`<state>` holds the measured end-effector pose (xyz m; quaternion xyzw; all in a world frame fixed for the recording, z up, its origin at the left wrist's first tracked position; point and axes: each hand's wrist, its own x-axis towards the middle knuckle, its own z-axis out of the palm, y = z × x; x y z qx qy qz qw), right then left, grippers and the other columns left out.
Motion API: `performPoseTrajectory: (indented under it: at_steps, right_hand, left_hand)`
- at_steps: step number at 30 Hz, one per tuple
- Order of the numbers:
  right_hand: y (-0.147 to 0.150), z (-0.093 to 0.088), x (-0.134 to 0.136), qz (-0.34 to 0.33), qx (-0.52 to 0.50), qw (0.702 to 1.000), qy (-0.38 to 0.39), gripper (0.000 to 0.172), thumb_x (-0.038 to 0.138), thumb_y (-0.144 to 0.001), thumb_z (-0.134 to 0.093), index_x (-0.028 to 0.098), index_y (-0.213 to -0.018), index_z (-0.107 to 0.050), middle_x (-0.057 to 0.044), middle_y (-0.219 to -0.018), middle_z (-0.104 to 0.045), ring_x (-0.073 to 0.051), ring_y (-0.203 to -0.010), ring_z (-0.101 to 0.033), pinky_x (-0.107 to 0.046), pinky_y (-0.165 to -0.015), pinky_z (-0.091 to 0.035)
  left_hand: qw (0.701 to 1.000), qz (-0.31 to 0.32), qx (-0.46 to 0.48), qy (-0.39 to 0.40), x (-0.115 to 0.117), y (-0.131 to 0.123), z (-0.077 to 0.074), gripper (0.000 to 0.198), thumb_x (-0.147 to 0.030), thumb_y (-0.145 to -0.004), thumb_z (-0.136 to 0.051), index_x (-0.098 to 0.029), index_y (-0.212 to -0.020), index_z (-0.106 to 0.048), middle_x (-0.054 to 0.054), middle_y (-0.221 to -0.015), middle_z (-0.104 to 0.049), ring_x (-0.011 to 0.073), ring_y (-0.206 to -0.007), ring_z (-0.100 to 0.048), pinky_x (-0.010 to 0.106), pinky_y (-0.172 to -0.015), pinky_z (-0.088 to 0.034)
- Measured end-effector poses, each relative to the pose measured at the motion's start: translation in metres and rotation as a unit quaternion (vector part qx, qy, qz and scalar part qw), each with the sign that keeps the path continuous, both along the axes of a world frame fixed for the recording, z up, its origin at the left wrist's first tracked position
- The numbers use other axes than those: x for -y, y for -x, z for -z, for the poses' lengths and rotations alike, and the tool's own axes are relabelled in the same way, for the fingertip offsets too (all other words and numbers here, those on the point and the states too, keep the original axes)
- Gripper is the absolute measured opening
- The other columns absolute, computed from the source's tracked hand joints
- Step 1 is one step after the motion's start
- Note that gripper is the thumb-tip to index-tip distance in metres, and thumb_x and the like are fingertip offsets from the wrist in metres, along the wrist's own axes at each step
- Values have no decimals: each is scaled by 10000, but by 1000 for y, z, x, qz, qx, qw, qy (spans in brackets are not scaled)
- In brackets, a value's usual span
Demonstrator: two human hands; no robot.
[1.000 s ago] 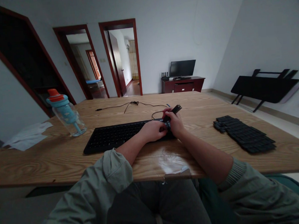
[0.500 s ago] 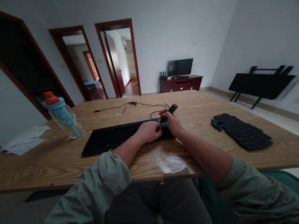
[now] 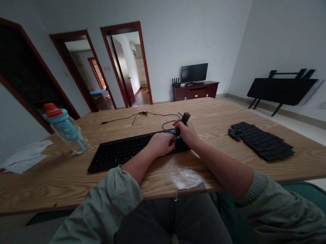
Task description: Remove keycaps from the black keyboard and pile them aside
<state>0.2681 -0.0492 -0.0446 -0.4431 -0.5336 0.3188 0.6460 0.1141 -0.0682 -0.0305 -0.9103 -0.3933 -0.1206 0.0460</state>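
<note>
While in right hand (image 3: 189, 134), tool (image 3: 184, 119) over keyboard (image 3: 123, 150)

Fingers (image 3: 170, 139) hide part of the black keyboard (image 3: 122, 151)

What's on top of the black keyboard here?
Over the right part of the keyboard are the left hand and the right hand, which grips a dark handle. What lies directly beneath the hands is covered.

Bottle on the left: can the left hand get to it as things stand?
Probably yes: the left hand is at the keyboard, and only the low keyboard and bare table seem to lie between it and the bottle. Whether it holds anything is hard to tell.
</note>
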Motion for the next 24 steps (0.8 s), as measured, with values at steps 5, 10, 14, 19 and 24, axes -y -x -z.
performPoseTrajectory:
  at_steps: [5, 10, 14, 19, 24]
  right_hand:
    - [-2, 1, -1, -5, 23, 999, -23, 147, 353, -696, -549, 219, -667, -603, 11, -605, -520, -171, -627, -478, -312, -592, -372]
    - [-1, 2, 0, 3, 0, 1000, -8, 128, 334, -676, -547, 220, -648, -596, 13, -605, -526, -163, -608, -478, -302, -574, -363]
    - [-2, 4, 4, -1, -3, 1000, 10, 125, 329, -667, -527, 224, -618, -576, 10, -589, -522, -169, -602, -484, -310, -569, -368]
    - [-6, 8, 10, -4, -17, 1000, 10, 148, 343, -646, -520, 219, -602, -589, 3, -596, -544, -176, -626, -501, -318, -606, -396]
    - [-6, 13, 13, -46, -62, 997, 18, 134, 317, -635, -534, 219, -670, -618, 1, -627, -593, -195, -677, -570, -326, -658, -437]
  left_hand:
    - [998, 17, -34, -49, 3, -2, -1, 156, -248, -888, -568, -194, -876, -715, 83, -950, -753, 250, -878, -698, 340, -792, -523]
    - [997, 24, -51, -61, 6, -3, -3, 203, -260, -919, -536, -178, -872, -716, 105, -966, -752, 260, -895, -699, 359, -807, -529]
    - [997, 23, -42, -57, 6, -3, -2, 178, -257, -905, -555, -184, -893, -717, 99, -956, -751, 257, -898, -701, 347, -801, -526]
    - [999, 17, 0, -27, 3, 1, 0, 131, -260, -872, -590, -213, -898, -709, 60, -932, -750, 235, -848, -694, 316, -756, -508]
    - [998, -38, 58, 1, -4, 16, -5, 165, -294, -900, -565, -222, -945, -706, 44, -889, -742, 214, -781, -676, 291, -683, -473]
